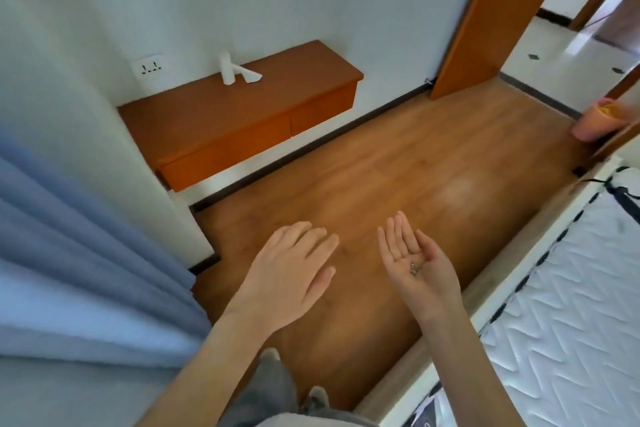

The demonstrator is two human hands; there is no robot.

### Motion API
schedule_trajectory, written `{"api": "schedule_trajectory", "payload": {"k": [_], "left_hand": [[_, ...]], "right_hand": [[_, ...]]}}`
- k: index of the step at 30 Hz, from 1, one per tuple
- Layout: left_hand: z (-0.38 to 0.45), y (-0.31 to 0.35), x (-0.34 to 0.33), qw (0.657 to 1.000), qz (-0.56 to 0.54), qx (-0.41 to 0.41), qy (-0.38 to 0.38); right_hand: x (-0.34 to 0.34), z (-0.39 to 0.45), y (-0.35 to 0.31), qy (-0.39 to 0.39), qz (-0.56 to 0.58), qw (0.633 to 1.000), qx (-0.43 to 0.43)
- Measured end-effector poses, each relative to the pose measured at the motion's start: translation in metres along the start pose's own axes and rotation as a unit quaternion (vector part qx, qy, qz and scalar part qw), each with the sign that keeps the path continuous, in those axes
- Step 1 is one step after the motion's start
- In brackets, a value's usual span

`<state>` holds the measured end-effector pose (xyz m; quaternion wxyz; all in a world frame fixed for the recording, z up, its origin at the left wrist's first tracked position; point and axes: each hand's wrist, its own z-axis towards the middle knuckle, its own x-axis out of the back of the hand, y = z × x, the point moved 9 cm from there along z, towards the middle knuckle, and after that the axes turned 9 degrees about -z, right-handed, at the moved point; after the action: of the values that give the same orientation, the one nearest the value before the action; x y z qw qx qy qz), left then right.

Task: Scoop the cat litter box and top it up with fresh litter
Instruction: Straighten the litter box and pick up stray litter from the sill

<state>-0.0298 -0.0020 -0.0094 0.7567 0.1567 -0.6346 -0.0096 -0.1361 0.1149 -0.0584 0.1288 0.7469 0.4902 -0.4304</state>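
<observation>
My left hand [289, 274] hovers palm down over the wooden floor [398, 166], fingers straight and holding nothing. My right hand [415, 263] is turned palm up beside it, fingers relaxed, with a few small grey grains [414, 269] lying loose in the palm. Neither a litter box nor a scoop nor a bag of litter is in view.
An orange wall-mounted drawer unit [242, 118] with a white folded object [235, 71] on top is ahead. A blue curtain [69, 253] hangs at left. A white mattress [571, 305] lies at right. An open door [491, 21] and a pink bin [595, 121] are at far right.
</observation>
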Motion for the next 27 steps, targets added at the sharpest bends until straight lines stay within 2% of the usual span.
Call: {"api": "schedule_trajectory", "payload": {"k": [8,15,21,27], "left_hand": [[0.124,-0.084,-0.027,0.996,-0.011,-0.084,-0.005],[0.261,-0.140,-0.014,0.984,-0.032,-0.172,-0.026],[0.380,-0.114,-0.037,0.961,-0.064,-0.263,-0.059],[0.486,-0.046,-0.093,0.928,-0.083,-0.352,-0.088]], "right_hand": [[-0.042,0.115,-0.032,0.046,0.057,0.995,0.065],[-0.109,0.180,-0.085,0.066,0.126,0.977,0.160],[-0.108,0.207,-0.151,0.097,0.191,0.950,0.227],[-0.076,0.245,-0.262,0.117,0.241,0.918,0.292]]}}
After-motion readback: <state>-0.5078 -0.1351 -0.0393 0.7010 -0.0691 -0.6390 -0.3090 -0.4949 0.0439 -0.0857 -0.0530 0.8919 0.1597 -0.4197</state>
